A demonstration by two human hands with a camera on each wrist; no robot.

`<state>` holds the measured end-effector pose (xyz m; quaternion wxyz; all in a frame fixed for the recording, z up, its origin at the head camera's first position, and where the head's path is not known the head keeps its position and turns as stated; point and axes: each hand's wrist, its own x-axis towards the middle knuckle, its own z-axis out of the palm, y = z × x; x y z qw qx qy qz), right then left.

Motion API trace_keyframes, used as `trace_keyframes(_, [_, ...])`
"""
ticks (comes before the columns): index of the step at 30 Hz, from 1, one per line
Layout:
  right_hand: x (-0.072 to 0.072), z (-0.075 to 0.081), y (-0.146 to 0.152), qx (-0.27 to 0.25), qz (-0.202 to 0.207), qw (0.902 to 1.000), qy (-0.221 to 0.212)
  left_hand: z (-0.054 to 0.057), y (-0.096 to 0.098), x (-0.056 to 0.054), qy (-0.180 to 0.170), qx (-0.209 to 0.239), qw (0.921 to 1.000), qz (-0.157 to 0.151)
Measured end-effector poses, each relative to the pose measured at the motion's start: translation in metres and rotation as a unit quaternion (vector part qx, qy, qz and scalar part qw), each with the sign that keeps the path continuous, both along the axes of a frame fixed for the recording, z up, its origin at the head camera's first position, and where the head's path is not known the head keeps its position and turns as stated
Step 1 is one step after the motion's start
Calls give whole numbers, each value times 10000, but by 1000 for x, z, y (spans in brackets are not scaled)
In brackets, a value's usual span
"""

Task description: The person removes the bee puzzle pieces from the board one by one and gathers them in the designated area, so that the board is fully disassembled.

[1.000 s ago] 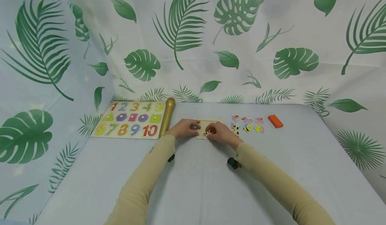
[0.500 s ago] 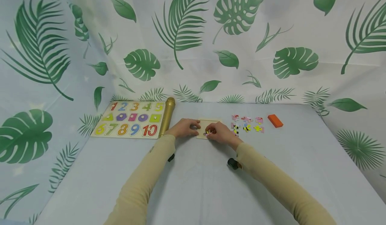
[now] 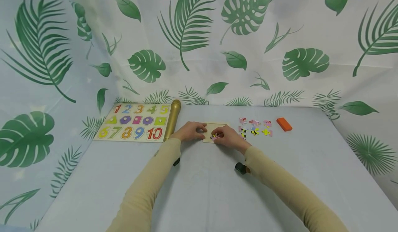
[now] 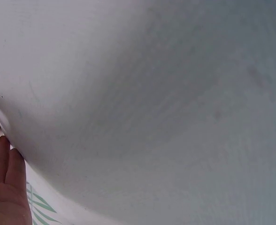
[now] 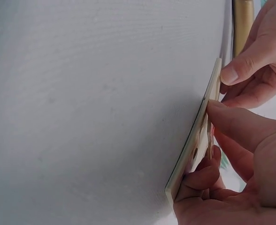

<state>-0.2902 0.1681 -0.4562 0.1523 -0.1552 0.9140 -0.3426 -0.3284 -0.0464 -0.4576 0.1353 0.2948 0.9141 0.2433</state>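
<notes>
A small light-wood puzzle tray [image 3: 209,127] lies flat between my two hands. My left hand [image 3: 189,131] rests at its left edge, fingertips and thumb touching the rim; in the left wrist view the fingers [image 4: 15,171] look nearly straight. Over the tray's lower middle, my right hand [image 3: 229,137] pinches a jigsaw piece [image 3: 214,136] with a pink, black and yellow print. Seen from the right wrist, that piece [image 5: 210,140] sits between thumb and fingers, close against the tray [image 5: 194,140]. My fingers hide part of its picture.
Several loose jigsaw pieces [image 3: 255,131] lie in rows to the right, with an orange block [image 3: 284,124] beyond them. At left are a number-and-shape board [image 3: 130,122] and a gold microphone-shaped tube [image 3: 172,119]. A leaf-print cloth [image 3: 199,52] hangs behind the table.
Both hands keep nearly the same places at the tray. Only a very slight shift of the whole view shows.
</notes>
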Motion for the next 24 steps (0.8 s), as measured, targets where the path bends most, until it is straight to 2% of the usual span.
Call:
trace_keyframes(11, [2, 2, 3, 19, 151, 9995, 289, -1, 0, -1, -27, 44, 10000, -16])
trace_keyframes(18, [6, 0, 5, -38, 24, 9993, 361, 0, -1, 0, 12, 77, 10000, -59])
trace_keyframes(24, [8, -3, 8, -61, -96, 9982, 596, 0, -1, 0, 45, 118, 9999, -75])
